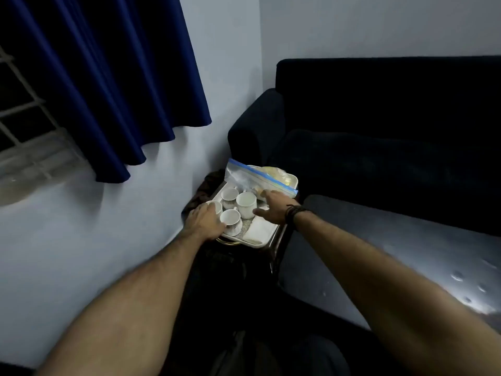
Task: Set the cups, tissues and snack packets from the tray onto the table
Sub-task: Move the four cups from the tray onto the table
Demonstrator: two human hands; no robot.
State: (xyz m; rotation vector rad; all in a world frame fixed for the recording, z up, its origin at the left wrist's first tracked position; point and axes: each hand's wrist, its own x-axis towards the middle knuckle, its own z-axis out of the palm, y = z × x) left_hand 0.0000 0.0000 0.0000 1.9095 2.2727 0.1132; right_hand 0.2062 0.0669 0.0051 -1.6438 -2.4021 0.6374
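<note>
A white tray rests on a small dark stand in the room's corner. On it are several white cups: a tall one in the middle, smaller ones around it, some on saucers. Folded white tissues lie at the tray's near right. A clear zip bag with a blue seal and a yellowish packet fill the far end. My left hand curls over the tray's left rim, partly hiding a cup. My right hand hovers with fingers spread over the tray's right side, fingertips at the bag.
A glossy dark table stretches along the right, just beside the stand. Behind it is a dark blue sofa. A blue curtain hangs on the left wall next to a barred window.
</note>
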